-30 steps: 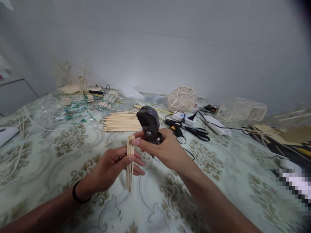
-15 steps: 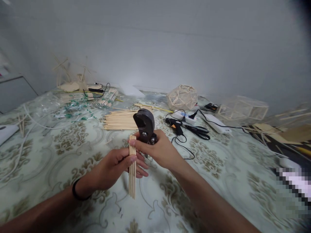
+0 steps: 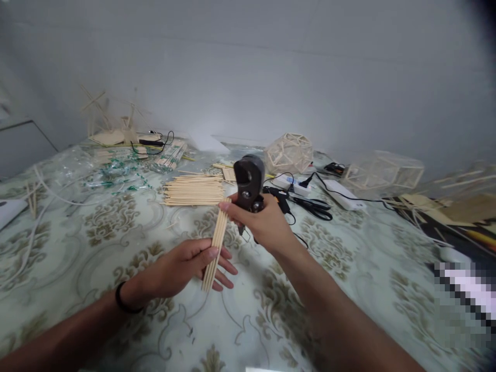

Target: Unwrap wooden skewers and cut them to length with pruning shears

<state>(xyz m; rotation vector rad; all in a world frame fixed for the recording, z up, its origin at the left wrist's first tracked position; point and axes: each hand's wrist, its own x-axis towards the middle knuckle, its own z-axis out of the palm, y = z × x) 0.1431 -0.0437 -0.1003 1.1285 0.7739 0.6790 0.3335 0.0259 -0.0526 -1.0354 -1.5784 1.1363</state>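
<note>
You face a plain pale grey wall (image 3: 248,67) across the upper half of the frame, softly and evenly lit. Below it spreads a pale green tablecloth (image 3: 368,258) with beige scrollwork. A grey furniture piece (image 3: 19,147) sits at the left edge.

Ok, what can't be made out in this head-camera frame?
- Cutter handles: head view, covered by the right hand.
- Number of sticks in the stick bundle held by the left hand: head view, too thin and overlapping.
- Whatever lies at lower right: head view, hidden by a pixelated patch.
- Small black item near the wall: head view, too small.
</note>
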